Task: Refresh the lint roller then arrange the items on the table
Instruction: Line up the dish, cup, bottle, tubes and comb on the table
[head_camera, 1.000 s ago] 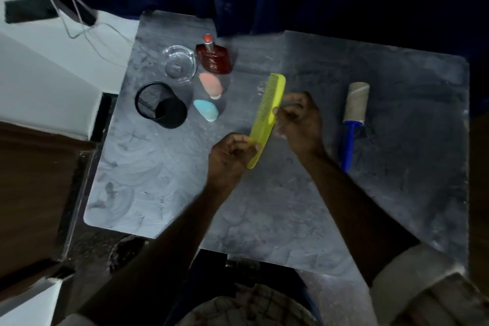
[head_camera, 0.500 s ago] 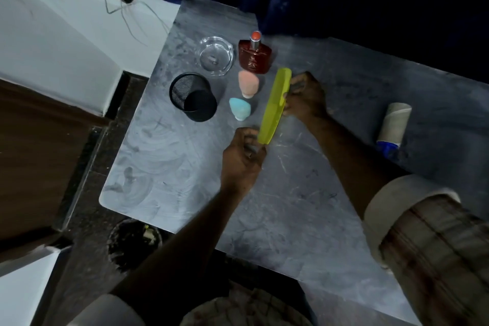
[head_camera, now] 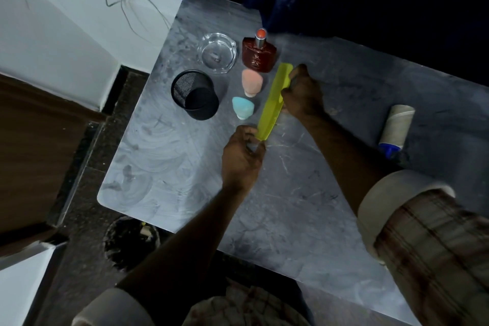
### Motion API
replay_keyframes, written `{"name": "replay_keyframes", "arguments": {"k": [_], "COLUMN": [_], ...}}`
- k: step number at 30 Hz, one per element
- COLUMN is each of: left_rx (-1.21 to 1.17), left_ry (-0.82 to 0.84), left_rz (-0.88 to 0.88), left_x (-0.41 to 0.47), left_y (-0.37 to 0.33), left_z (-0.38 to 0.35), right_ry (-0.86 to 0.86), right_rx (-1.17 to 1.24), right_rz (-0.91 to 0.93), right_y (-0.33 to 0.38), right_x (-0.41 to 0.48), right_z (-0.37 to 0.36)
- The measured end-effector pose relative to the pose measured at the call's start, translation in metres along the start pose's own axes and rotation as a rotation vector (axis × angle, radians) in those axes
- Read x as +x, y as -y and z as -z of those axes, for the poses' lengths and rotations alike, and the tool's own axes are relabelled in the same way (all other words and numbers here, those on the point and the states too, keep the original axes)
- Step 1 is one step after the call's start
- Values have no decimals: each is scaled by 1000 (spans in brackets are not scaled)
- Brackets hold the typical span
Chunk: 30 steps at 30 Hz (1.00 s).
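A yellow-green comb [head_camera: 272, 103] lies along the grey table [head_camera: 304, 219], just right of a pink sponge [head_camera: 251, 81] and a blue sponge [head_camera: 242, 107]. My left hand [head_camera: 242, 159] grips the comb's near end. At the comb's far end, my right hand [head_camera: 303, 95] is closed on it. The lint roller [head_camera: 395, 128], a pale roll on a blue handle, lies untouched at the right, partly hidden by my right forearm.
A dark red perfume bottle [head_camera: 259, 57], a clear glass ashtray [head_camera: 218, 53] and a black mesh cup [head_camera: 194, 94] stand at the table's far left. A bin [head_camera: 131, 242] sits on the floor below the table's near-left corner.
Both hands have carried the comb leftward, up against the sponges, and turned it edge-on. The camera has swung left, so the lint roller now sits further right.
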<state>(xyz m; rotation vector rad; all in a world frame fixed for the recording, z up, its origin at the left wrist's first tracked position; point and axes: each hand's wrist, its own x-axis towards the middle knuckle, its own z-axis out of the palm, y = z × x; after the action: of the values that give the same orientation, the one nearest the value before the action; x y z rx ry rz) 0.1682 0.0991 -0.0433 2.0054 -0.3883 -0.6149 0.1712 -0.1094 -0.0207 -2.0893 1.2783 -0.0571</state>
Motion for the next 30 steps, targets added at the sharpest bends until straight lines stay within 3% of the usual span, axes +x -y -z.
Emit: {"name": "replay_keyframes", "arguments": {"k": [15,30], "left_rx": [117,106], "left_ry": [-16,-25], "left_rz": [-21,-21], "left_x": [-2,-6], "left_y": [-7,-7], "left_z": [3,5], "right_ry": [-32,-33], "right_rx": [-129,-38], "right_rz": [-33,-81], "right_y": [4,8], "right_x": [-2,-11], "right_z": [-7,4]}}
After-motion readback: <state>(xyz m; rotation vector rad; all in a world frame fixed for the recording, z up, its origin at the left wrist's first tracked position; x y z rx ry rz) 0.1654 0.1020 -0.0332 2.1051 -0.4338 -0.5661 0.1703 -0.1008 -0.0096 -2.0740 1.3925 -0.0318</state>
